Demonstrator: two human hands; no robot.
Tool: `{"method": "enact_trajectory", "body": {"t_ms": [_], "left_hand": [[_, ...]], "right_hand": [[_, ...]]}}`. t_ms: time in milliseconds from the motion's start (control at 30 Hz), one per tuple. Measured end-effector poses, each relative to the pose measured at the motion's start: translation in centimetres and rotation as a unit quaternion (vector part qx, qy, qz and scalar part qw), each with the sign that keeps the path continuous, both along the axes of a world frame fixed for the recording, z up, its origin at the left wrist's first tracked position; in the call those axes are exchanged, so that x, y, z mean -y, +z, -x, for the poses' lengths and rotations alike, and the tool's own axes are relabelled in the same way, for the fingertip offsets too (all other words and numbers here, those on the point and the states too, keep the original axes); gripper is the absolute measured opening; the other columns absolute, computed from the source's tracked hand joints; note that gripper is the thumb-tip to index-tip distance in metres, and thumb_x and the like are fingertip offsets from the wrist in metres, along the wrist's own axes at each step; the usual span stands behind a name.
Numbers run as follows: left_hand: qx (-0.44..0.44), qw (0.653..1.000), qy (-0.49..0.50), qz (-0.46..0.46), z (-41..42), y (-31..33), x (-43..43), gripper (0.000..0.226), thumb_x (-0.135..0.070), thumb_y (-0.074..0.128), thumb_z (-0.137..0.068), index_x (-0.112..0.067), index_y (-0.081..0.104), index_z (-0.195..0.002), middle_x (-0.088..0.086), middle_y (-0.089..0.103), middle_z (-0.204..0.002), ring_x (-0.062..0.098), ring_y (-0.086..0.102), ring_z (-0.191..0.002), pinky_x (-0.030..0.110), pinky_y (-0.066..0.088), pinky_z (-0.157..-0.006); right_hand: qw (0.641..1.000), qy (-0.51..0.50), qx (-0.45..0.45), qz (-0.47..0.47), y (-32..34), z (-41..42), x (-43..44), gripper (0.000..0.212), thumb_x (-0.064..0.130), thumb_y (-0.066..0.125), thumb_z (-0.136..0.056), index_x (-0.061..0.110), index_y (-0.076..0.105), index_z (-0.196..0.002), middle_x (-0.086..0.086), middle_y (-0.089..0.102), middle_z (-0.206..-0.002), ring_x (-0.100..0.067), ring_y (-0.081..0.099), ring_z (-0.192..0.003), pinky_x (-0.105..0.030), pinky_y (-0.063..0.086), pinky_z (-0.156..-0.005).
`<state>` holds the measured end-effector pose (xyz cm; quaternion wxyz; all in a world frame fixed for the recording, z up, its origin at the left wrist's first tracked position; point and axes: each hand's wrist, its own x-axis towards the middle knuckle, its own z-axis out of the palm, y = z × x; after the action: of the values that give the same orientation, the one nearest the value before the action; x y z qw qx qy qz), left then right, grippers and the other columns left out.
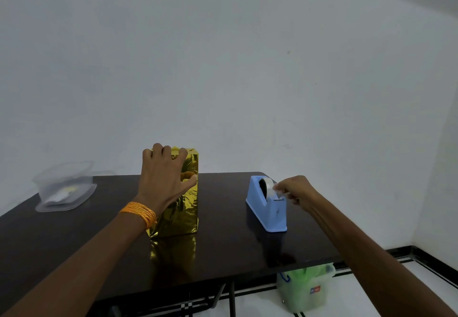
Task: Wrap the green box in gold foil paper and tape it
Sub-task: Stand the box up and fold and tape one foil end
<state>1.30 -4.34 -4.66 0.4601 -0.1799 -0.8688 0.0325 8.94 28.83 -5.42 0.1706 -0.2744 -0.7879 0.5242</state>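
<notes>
The box (184, 207) stands upright on the dark table (223, 249), fully covered in crinkled gold foil; no green shows. My left hand (162, 175) lies flat against its near face, fingers hooked over the top edge and thumb spread onto the foil. A blue tape dispenser (269, 205) sits to the right of the box. My right hand (296, 190) pinches the free end of the clear tape (277, 191) at the dispenser's cutter.
A clear plastic lidded container (65, 190) sits at the table's far left corner. A translucent bin with green contents (306, 287) stands on the floor under the table's right edge. A white wall is close behind the table.
</notes>
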Motion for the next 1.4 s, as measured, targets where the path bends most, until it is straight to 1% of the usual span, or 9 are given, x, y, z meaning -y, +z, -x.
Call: {"method": "enact_trajectory", "body": {"t_ms": [200, 300, 367, 433, 600, 900, 1100, 1233, 1400], "left_hand": [[0.004, 1.000, -0.003, -0.001, -0.1, -0.1, 0.0, 0.067, -0.069, 0.044, -0.081, -0.016, 0.054, -0.120, 0.015, 0.058, -0.102, 0.032, 0.046, -0.096, 0.046, 0.035, -0.080], [0.004, 1.000, -0.005, -0.001, 0.0, -0.1, 0.0, 0.067, -0.068, 0.046, -0.080, -0.015, 0.054, -0.120, 0.015, 0.058, -0.102, 0.032, 0.046, -0.095, 0.046, 0.035, -0.079], [0.004, 1.000, -0.006, -0.002, 0.1, -0.1, -0.1, 0.068, -0.068, 0.045, -0.080, -0.015, 0.054, -0.121, 0.015, 0.059, -0.103, 0.032, 0.046, -0.096, 0.046, 0.035, -0.079], [0.004, 1.000, -0.004, -0.001, 0.0, -0.1, 0.0, 0.068, -0.069, 0.043, -0.080, -0.015, 0.053, -0.122, 0.015, 0.059, -0.104, 0.032, 0.046, -0.097, 0.046, 0.035, -0.080], [0.000, 1.000, -0.006, 0.000, -0.1, 0.0, 0.0, 0.070, -0.069, 0.039, -0.080, -0.015, 0.053, -0.122, 0.015, 0.059, -0.104, 0.032, 0.046, -0.097, 0.046, 0.035, -0.080], [0.005, 1.000, 0.003, 0.006, -0.5, 0.1, 0.1, 0.070, -0.069, 0.041, -0.079, -0.015, 0.053, -0.122, 0.015, 0.059, -0.104, 0.033, 0.046, -0.097, 0.045, 0.035, -0.080], [0.008, 1.000, -0.005, 0.001, -0.6, 0.1, 0.0, 0.067, -0.067, 0.048, -0.080, -0.015, 0.054, -0.122, 0.016, 0.059, -0.104, 0.032, 0.046, -0.098, 0.046, 0.034, -0.081], [0.010, 1.000, -0.002, 0.001, -0.6, 0.1, 0.0, 0.068, -0.067, 0.047, -0.080, -0.015, 0.054, -0.123, 0.015, 0.059, -0.105, 0.032, 0.046, -0.099, 0.046, 0.034, -0.082], [0.011, 1.000, -0.005, 0.002, -0.7, 0.2, 0.1, 0.067, -0.066, 0.049, -0.080, -0.014, 0.054, -0.123, 0.016, 0.059, -0.105, 0.032, 0.046, -0.099, 0.046, 0.035, -0.082]], "right_hand": [[0.999, -0.005, 0.004, 0.046, -0.4, -0.4, 0.4, 0.012, 0.005, 0.070, -0.085, 0.002, 0.066, -0.074, -0.004, 0.057, -0.057, -0.010, 0.039, -0.044, -0.021, 0.034, -0.042], [0.996, 0.010, 0.006, 0.086, -0.3, -1.1, 0.7, 0.009, 0.007, 0.070, -0.086, 0.005, 0.066, -0.079, -0.007, 0.055, -0.069, -0.014, 0.046, -0.060, -0.031, 0.057, -0.062], [0.994, 0.017, 0.011, 0.103, -0.1, -1.5, 1.0, 0.006, 0.009, 0.071, -0.088, 0.005, 0.068, -0.086, -0.006, 0.055, -0.073, -0.015, 0.047, -0.070, -0.042, 0.061, -0.075], [0.993, 0.019, 0.007, 0.118, 0.1, -1.8, 1.2, 0.007, 0.009, 0.070, -0.090, 0.004, 0.067, -0.086, -0.006, 0.052, -0.072, -0.015, 0.046, -0.070, -0.047, 0.060, -0.078], [0.990, 0.012, -0.038, 0.138, -0.4, -2.0, 1.3, 0.005, 0.005, 0.066, -0.091, 0.001, 0.068, -0.090, -0.006, 0.047, -0.066, -0.013, 0.041, -0.061, -0.045, 0.061, -0.066], [0.978, -0.007, -0.121, 0.169, -3.9, -2.4, 1.3, 0.014, 0.002, 0.073, -0.084, -0.004, 0.070, -0.095, -0.013, 0.059, -0.078, -0.020, 0.060, -0.073, -0.040, 0.062, -0.070], [0.976, 0.009, -0.144, 0.163, -4.1, -2.5, 1.1, 0.013, 0.004, 0.072, -0.086, -0.006, 0.071, -0.094, -0.013, 0.058, -0.073, -0.019, 0.060, -0.070, -0.048, 0.061, -0.081], [0.972, -0.001, -0.167, 0.166, -4.9, -2.9, 1.4, 0.005, -0.001, 0.070, -0.085, -0.005, 0.070, -0.082, -0.015, 0.059, -0.072, -0.022, 0.062, -0.071, -0.045, 0.061, -0.080], [0.969, -0.007, -0.186, 0.161, -6.5, -3.2, 1.8, 0.012, -0.002, 0.072, -0.082, -0.007, 0.068, -0.071, -0.017, 0.063, -0.073, -0.025, 0.067, -0.076, -0.037, 0.062, -0.075]]}}
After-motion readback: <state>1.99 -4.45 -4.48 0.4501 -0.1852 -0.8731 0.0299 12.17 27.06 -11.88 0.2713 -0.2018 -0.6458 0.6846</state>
